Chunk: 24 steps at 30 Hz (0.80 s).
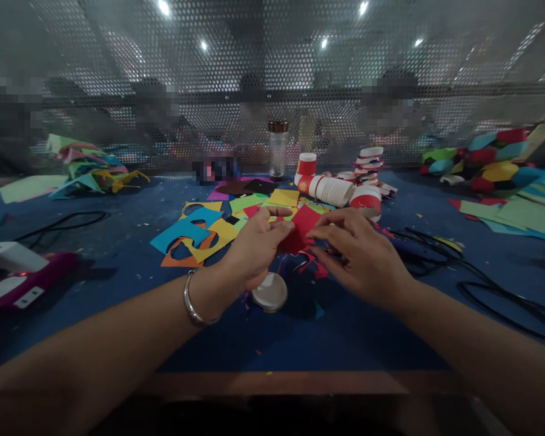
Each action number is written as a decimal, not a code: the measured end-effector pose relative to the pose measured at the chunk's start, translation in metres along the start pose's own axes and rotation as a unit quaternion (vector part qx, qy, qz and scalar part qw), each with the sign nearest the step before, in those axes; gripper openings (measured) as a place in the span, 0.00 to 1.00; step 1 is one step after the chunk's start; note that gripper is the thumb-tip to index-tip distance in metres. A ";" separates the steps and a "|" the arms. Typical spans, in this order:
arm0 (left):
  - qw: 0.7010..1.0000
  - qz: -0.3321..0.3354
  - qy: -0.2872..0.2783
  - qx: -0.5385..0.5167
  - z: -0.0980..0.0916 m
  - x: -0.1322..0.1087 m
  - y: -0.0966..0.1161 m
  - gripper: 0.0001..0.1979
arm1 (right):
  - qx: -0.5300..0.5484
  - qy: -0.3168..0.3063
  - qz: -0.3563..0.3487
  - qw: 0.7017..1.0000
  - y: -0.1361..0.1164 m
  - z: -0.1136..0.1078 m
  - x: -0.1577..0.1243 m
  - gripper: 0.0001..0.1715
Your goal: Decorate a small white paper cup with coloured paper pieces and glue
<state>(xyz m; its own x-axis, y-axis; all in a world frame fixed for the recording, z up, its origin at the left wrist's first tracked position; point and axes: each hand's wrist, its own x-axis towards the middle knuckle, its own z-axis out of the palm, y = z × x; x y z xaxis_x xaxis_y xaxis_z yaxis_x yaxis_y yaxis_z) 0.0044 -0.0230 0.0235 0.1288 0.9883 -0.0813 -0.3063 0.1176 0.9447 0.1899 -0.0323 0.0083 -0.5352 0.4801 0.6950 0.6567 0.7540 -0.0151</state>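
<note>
Bare forearms come in over the brown near edge (272, 383) of a blue-topped table (309, 345), a silver bangle (191, 300) round the left wrist. Near the middle of the table, the person's left hand (261, 245) pinches a flat red sheet of paper (303, 225) at its left side between thumb and forefinger. The right hand (363, 251) is at the sheet's right side, its fingers curved and parted from the thumb; whether they grip the paper one cannot tell. Just below the left hand, toward the near edge, lies a round white piece with a raised rim (269, 292), a lid or the end of a cup. Thin red paper scraps (317, 267) lie beneath the right hand.

Left of the hands, blue paper with round cut-outs (186, 227) overlaps yellow paper (215, 238) and orange paper (171, 261) cut likewise. Toward the far edge stand a clear bottle with a brown cap (278, 154) and, to its right, red-and-white paper cups (307, 162), some nested on their side. Near the left edge, a white plug adapter (16, 257) sits on a purple power strip (59, 269). Looped black cable (475, 293) lies toward the right edge, nearer than a heap of coloured paper (533, 209). Along the far edge rises a perforated metal panel (263, 60).
</note>
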 end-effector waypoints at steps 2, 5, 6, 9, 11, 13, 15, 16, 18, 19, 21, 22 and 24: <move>1.000 -0.010 -0.014 -0.015 0.002 -0.004 0.000 0.09 | -0.010 0.007 -0.013 1.000 0.000 0.000 0.000 0.09; 0.999 -0.023 -0.030 -0.036 0.003 -0.006 0.001 0.11 | -0.007 0.014 -0.028 0.999 0.002 -0.001 0.000 0.09; 0.998 -0.027 -0.038 -0.041 0.002 -0.006 0.001 0.13 | -0.003 0.016 -0.031 0.999 0.002 -0.002 0.000 0.09; 0.995 -0.049 -0.069 -0.052 0.001 -0.004 0.003 0.17 | 0.007 0.018 -0.036 0.999 0.003 -0.006 0.000 0.09; 0.993 -0.062 -0.088 -0.056 0.000 -0.001 0.004 0.13 | 0.013 0.019 -0.033 0.999 0.002 -0.008 0.000 0.09; 0.991 -0.071 -0.101 -0.049 -0.001 0.000 0.004 0.06 | 0.022 0.024 -0.028 0.999 0.001 -0.009 0.000 0.10; 0.990 -0.070 -0.113 -0.040 -0.002 0.000 0.004 0.05 | 0.027 0.025 -0.021 0.999 0.001 -0.010 0.000 0.09; 0.990 -0.067 -0.121 -0.035 -0.003 0.000 0.004 0.05 | 0.028 0.023 -0.018 0.999 0.001 -0.009 0.000 0.09; 0.989 -0.059 -0.133 -0.029 -0.005 0.000 0.004 0.08 | 0.029 0.015 -0.017 0.999 0.001 -0.009 0.000 0.09; 0.989 -0.055 -0.137 -0.024 -0.006 0.001 0.004 0.10 | 0.031 0.011 -0.018 0.999 0.001 -0.008 0.000 0.09; 0.989 -0.049 -0.140 -0.014 -0.007 0.003 0.003 0.14 | 0.038 0.004 -0.024 0.999 0.001 -0.007 0.001 0.09; 0.989 -0.045 -0.137 -0.010 -0.008 0.004 0.002 0.16 | 0.041 -0.001 -0.026 0.999 0.002 -0.007 0.001 0.09; 0.991 -0.038 -0.126 -0.002 -0.009 0.007 0.001 0.16 | 0.047 -0.009 -0.031 0.998 0.002 -0.006 0.001 0.08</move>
<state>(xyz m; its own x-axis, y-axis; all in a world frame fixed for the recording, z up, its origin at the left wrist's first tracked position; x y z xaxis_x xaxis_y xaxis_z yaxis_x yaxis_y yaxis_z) -0.0036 -0.0151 0.0208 0.3835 0.9209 -0.0696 -0.2908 0.1919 0.9374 0.1938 -0.0330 0.0137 -0.5826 0.4384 0.6843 0.5700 0.8206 -0.0404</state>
